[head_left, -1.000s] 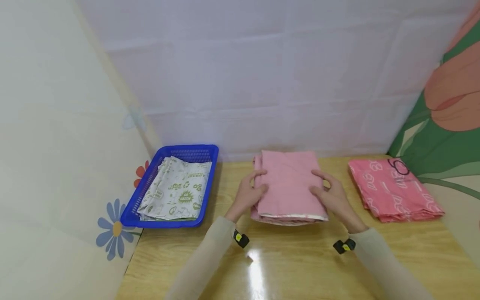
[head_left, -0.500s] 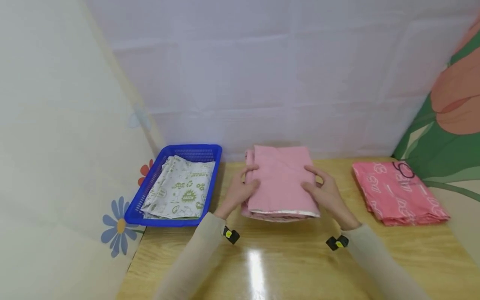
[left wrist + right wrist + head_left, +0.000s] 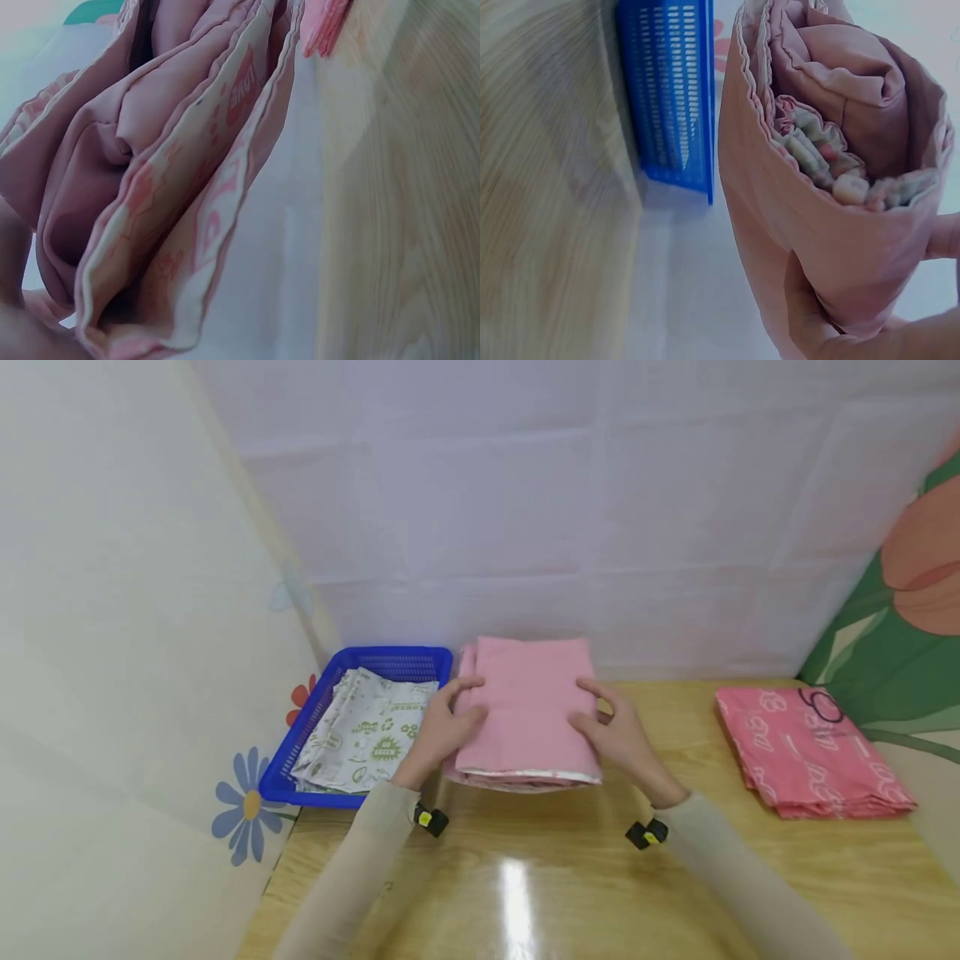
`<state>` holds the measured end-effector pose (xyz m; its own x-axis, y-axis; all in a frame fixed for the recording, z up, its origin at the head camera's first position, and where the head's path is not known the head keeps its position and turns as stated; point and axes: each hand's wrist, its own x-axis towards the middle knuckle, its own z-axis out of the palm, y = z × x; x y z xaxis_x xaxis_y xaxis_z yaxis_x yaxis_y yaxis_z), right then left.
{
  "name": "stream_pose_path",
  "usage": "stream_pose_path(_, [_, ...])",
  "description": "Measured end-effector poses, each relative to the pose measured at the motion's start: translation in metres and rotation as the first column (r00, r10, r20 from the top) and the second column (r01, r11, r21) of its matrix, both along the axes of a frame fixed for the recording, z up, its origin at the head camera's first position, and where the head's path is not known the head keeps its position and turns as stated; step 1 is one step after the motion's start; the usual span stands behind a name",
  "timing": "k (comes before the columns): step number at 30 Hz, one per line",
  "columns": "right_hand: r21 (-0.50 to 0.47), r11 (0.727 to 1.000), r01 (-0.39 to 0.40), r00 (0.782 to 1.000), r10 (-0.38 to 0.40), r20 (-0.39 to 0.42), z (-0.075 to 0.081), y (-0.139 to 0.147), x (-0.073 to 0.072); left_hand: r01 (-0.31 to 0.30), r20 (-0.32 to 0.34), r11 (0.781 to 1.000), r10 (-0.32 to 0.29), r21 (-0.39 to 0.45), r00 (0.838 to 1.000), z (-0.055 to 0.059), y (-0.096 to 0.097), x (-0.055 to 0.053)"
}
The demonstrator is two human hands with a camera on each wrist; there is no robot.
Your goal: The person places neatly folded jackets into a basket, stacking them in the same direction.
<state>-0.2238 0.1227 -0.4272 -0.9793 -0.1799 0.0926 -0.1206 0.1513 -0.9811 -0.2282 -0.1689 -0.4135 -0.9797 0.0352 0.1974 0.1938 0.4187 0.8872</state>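
Observation:
A thick folded pink cloth [image 3: 528, 710], with a white edge along its near side, is held off the wooden table between both hands. At its left side my left hand [image 3: 438, 735] grips it, thumb on top. The right hand [image 3: 621, 735] grips the opposite side in the same way. Loose layers with a printed white inner face [image 3: 187, 195] show in the left wrist view. In the right wrist view, a rolled pink part [image 3: 847, 60] and gathered trim lie inside the folds. The fingers underneath are mostly hidden.
Left of the hands stands a blue plastic basket [image 3: 273, 789] holding a folded white cloth with green print [image 3: 360, 739]. Far right on the table [image 3: 570, 877] lies a folded pink patterned cloth [image 3: 813, 752]. White sheeting [image 3: 525, 502] hangs behind.
Both hands have carried the folded pink cloth leftward and slightly up, towards the blue basket. The left forearm now overlaps the basket's right side. The grip looks the same.

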Motion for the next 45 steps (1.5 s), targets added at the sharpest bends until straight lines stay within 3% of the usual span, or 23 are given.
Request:
stream_pose_path(7, [-0.028,0.999,-0.035,0.999,0.035,-0.018,0.010,-0.025,-0.003,-0.061,0.002,0.998,0.061,-0.022,0.998,0.011,-0.022,0.002])
stream_pose_path(15, [-0.060,0.997,-0.055,0.996,0.050,-0.074,0.011,-0.058,-0.013,-0.101,0.036,0.994,0.103,-0.037,0.994,0.020,-0.049,-0.005])
stream_pose_path(21, [-0.095,0.993,-0.071,0.997,0.067,-0.049,0.014,-0.079,-0.017,-0.114,0.052,0.991,0.118,-0.070,0.992,0.023,-0.071,-0.009])
stream_pose_path(28, [-0.136,0.985,-0.108,0.994,0.103,-0.037,0.015,-0.104,-0.020,-0.178,0.042,0.977,0.184,-0.115,0.982,0.029,-0.093,-0.009])
stream_pose_path(33, [-0.148,0.982,-0.117,0.993,0.114,-0.029,0.014,-0.123,-0.020,-0.174,0.051,0.967,0.186,-0.188,0.981,0.031,-0.112,-0.012])
stream_pose_path(37, [-0.158,0.979,-0.126,0.992,0.125,-0.016,0.012,-0.140,-0.022,-0.133,0.071,0.960,0.155,-0.248,0.985,0.035,-0.131,-0.015])
stream_pose_path(45, [-0.179,0.969,-0.169,0.985,0.169,-0.015,0.010,-0.172,-0.025,-0.069,0.105,0.965,0.098,-0.252,0.990,0.044,-0.170,-0.015])
